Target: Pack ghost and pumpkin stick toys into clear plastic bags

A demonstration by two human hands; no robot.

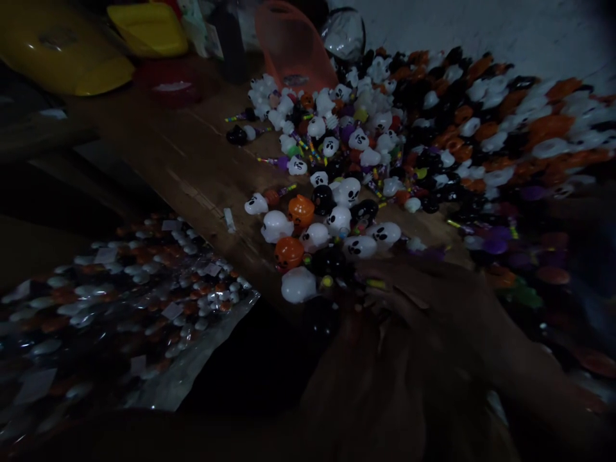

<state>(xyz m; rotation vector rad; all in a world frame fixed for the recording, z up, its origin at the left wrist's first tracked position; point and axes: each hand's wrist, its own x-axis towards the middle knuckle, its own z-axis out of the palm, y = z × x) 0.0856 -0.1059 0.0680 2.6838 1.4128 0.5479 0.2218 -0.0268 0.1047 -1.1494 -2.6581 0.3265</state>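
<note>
The picture is dark, and both my hands are at the lower right, close together at the table edge. My right hand [433, 295] has its fingers bent and pressed together, with a thin yellow tube [375, 283] at the fingertips. Below it, my left hand [370, 366] is curled in shadow; what it holds is hidden. Just beyond my fingers lie small plastic heads: a white ghost [298, 285], an orange pumpkin [289, 253], a black head [328, 262] and several more white ghosts with black faces [360, 246].
A large heap of white, black and orange heads [462, 128] covers the table's [158, 141] back right. An orange scoop [293, 48] stands behind it. Yellow containers [147, 29] and a red dish [168, 83] are back left. A clear bag [120, 301] full of heads lies lower left.
</note>
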